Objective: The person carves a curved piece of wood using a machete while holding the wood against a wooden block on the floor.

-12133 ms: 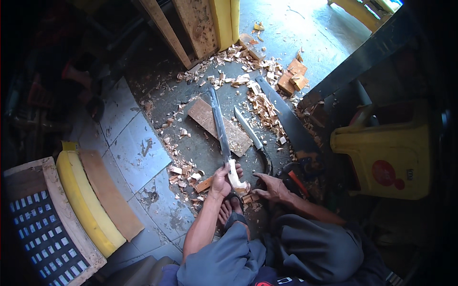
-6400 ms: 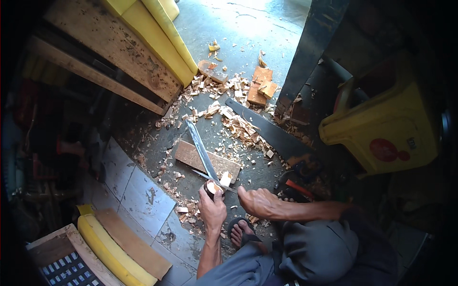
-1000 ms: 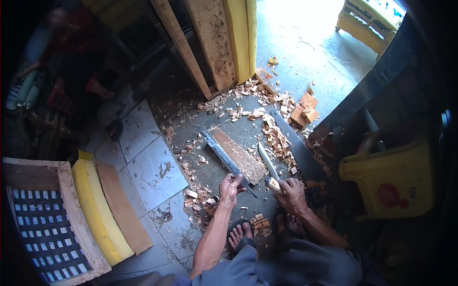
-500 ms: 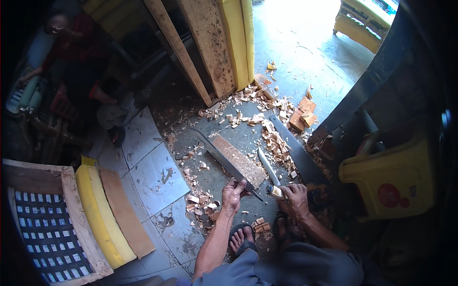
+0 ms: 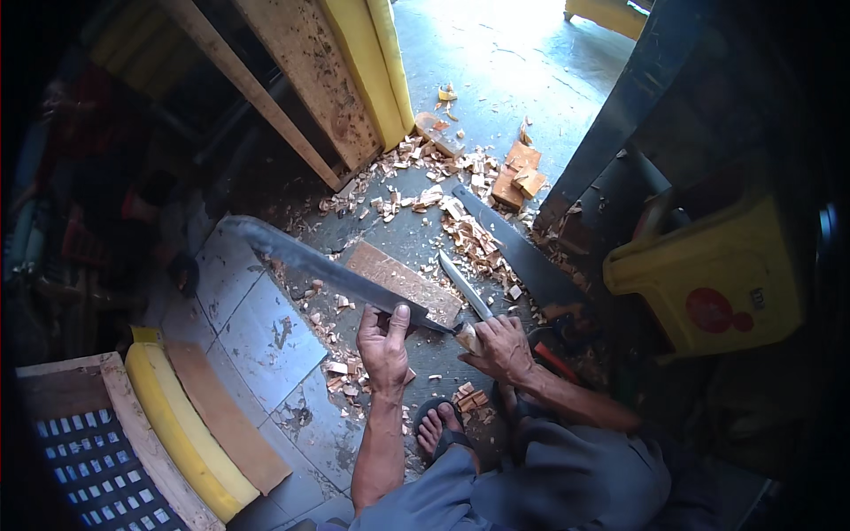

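Observation:
My left hand (image 5: 385, 350) is closed on a long machete blade (image 5: 310, 265) near its narrow end. The bare tang points right and its tip meets the end of a pale wooden handle (image 5: 467, 338). My right hand (image 5: 505, 347) grips that handle; whether the tang is inside it, I cannot tell. A shorter knife (image 5: 464, 283) lies on the floor just beyond my right hand, which hides its rear part. Under the machete lies a flat reddish wooden board (image 5: 381, 265).
Wood chips (image 5: 482, 239) and wood blocks (image 5: 518, 177) litter the floor. What looks like a handsaw (image 5: 522, 252) lies to the right, near a yellow plastic stool (image 5: 699, 283). At left stand a webbed wooden frame (image 5: 113, 389) and a yellow padded piece (image 5: 181, 425).
My left hand has swung the machete flatter, its wide end out to the left. The tang has come up to the handle in my right hand. The whole view has shifted somewhat.

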The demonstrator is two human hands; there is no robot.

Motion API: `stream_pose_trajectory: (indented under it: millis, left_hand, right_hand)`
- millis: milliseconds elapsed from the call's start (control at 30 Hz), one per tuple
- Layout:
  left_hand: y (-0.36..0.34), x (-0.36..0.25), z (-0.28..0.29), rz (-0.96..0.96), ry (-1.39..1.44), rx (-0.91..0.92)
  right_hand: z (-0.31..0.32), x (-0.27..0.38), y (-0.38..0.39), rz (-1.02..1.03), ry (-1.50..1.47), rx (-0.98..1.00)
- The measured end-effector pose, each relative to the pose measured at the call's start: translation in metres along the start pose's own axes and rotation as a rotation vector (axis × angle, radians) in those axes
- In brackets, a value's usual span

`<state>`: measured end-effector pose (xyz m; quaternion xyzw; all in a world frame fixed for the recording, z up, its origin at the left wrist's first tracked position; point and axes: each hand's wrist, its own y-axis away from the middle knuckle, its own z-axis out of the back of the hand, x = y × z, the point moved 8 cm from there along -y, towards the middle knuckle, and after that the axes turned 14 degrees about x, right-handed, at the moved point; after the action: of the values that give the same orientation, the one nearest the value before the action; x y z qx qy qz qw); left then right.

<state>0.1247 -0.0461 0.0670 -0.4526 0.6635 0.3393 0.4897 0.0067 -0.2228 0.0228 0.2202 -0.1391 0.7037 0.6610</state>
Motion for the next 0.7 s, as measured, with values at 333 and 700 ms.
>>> stream_pose_trajectory:
  millis: [333, 700]
  left_hand:
    - [0.020, 0.069, 0.004, 0.328, 0.205, 0.051]
    - [0.023, 0.102, 0.009, 0.367, 0.226, 0.078]
  right_hand:
    - [-0.021, 0.002, 0.006, -0.279, -0.148, 0.480]
    - [-0.019, 0.013, 0.011, -0.128, -0.143, 0.397]
